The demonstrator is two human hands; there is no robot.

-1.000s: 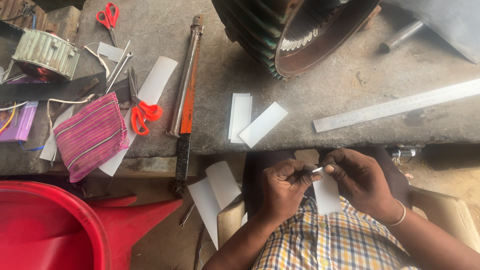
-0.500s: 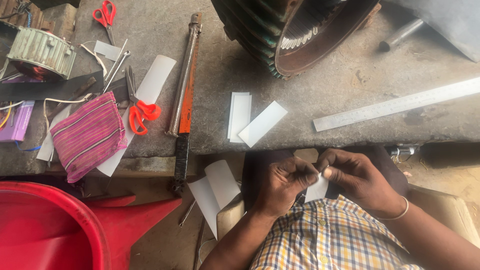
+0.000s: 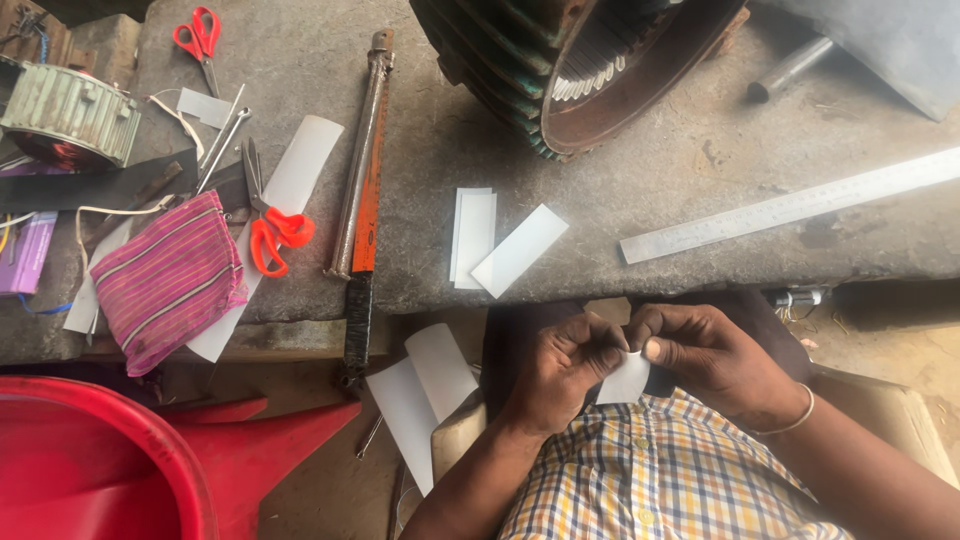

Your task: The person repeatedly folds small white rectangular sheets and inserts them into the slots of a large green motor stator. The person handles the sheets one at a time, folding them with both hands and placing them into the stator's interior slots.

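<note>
Below the stone bench [image 3: 640,190], both hands now pinch the white paper strip [image 3: 624,380] closer together.

Your paper slip [image 3: 625,380]: matt white. Workbench [image 3: 640,190]: rough grey stone. Ruler [image 3: 790,205]: brushed metal. Pouch [image 3: 170,280]: striped woven cloth.

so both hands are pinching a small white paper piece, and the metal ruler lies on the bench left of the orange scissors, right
Not quite: the head view shows the metal ruler right of the orange scissors, not left. Both hands, left and right, do pinch the small white paper piece.
</note>
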